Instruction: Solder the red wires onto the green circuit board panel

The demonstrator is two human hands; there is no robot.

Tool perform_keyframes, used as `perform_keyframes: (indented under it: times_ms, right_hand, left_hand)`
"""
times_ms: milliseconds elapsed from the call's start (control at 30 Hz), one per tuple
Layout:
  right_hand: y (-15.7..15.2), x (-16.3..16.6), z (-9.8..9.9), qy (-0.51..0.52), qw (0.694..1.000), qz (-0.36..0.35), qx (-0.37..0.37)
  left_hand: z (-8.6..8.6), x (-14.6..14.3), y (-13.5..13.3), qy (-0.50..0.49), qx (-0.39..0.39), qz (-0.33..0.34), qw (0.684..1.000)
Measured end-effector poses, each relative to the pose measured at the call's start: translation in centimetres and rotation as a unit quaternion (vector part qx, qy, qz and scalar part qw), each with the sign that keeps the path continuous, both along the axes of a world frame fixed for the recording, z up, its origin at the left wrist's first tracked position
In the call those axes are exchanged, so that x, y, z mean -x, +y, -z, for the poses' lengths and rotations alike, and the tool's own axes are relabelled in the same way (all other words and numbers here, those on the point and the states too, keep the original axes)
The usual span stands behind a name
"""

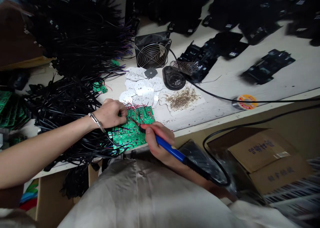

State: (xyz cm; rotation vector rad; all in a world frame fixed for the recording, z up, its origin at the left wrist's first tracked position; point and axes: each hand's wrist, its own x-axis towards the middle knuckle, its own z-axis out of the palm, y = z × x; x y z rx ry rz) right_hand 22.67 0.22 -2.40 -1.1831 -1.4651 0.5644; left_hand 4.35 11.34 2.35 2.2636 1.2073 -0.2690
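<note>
A green circuit board panel [136,134] lies at the bench's front edge, with red and dark wires rising from its far side. My right hand [160,139] is closed around a blue soldering iron [171,148], whose tip points left onto the panel. At the panel's left edge, my left hand [112,113] has its fingers pinched together close to the iron's tip. What sits in that pinch is too small to make out. Black cables [72,121] with thin wire ends lie under and beside my left forearm.
Beyond the panel are white plates [141,86], a caged fan [153,51], a soldering iron stand [175,78] and brown granules [182,99]. A solder spool [247,102] is right, near the iron's trailing cord [250,124]. Black plastic housings [268,66] stand behind. Cardboard boxes [265,148] sit below.
</note>
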Motion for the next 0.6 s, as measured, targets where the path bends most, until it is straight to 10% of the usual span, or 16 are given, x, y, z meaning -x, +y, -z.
perform_keyframes:
  times_ms: [600]
  right_hand:
    - [-0.60,-0.53,-0.42,0.043,0.997,0.005,0.058]
  left_hand:
    - [0.05,0.05,0.14,-0.004,0.015,-0.012,1.000]
